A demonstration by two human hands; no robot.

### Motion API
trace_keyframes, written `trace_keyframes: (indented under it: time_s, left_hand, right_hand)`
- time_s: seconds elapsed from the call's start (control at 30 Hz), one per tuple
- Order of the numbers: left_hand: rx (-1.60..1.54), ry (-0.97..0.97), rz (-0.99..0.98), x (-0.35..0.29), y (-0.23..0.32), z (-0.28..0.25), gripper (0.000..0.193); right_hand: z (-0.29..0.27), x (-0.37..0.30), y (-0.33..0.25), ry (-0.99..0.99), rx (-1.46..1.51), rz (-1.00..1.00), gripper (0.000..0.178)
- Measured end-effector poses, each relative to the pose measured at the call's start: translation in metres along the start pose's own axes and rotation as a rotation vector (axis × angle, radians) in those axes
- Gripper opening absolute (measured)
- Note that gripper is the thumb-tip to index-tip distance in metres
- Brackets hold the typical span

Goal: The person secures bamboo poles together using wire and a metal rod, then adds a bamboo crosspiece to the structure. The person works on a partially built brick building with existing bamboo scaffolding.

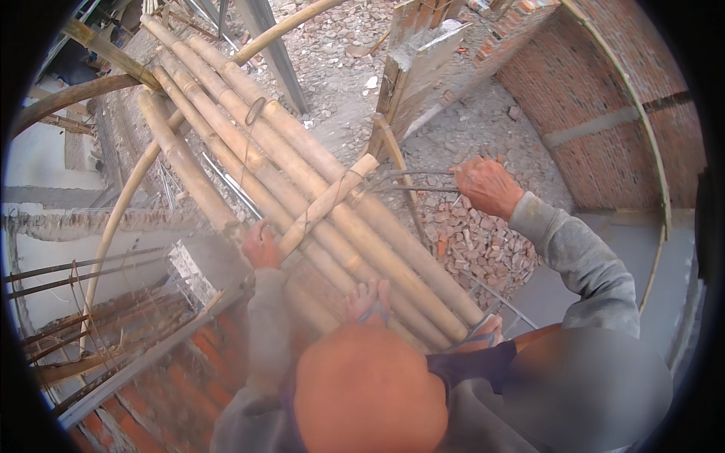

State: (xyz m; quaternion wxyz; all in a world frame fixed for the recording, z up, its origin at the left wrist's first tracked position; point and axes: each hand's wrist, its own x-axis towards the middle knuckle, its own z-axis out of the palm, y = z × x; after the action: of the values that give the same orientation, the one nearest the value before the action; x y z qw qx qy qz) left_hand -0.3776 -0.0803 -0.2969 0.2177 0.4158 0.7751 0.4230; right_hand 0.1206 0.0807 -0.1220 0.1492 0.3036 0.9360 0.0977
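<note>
Several long bamboo poles [332, 162] lie side by side as a platform under my feet. A short bamboo crosspiece [328, 202] lies across them, bound by thin dark ties. My right hand [489, 185], off the platform's right side, is closed around two dark strands of wire [419, 181]. These strands run toward the crosspiece's upper right end. My left hand [261, 244] is by the crosspiece's lower left end, at the platform's left edge. Its fingers are curled, and whatever they grip is hidden. A dark loop [255, 112] lies on the poles farther up.
My sandalled foot [368, 303] stands on the poles. Broken brick rubble [479, 245] lies below to the right, near a brick wall [593, 83]. Rusty rebar [83, 325] and exposed bricks [158, 400] are at the lower left. A bamboo upright [113, 219] bends along the left.
</note>
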Motion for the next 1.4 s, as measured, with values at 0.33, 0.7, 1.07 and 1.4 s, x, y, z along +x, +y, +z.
trace_keyframes:
  time_s: [0.33, 0.7, 1.07, 1.4]
  left_hand:
    - [0.023, 0.022, 0.023, 0.0, -0.007, 0.0, 0.029]
    - [-0.194, 0.022, -0.077, 0.016, 0.01, -0.003, 0.025]
    - [0.436, 0.051, 0.072, 0.183, 0.057, 0.042, 0.058]
    - [0.363, -0.037, 0.145, 0.213, 0.053, 0.034, 0.033]
  right_hand:
    - [0.021, -0.004, 0.017, -0.04, 0.087, -0.043, 0.013]
    - [-0.016, -0.008, -0.025, -0.743, 1.379, 0.35, 0.044]
    - [-0.106, -0.113, -0.002, -0.672, 0.841, 0.248, 0.032]
    - [-0.132, -0.184, -0.034, -0.786, 0.781, 0.286, 0.03]
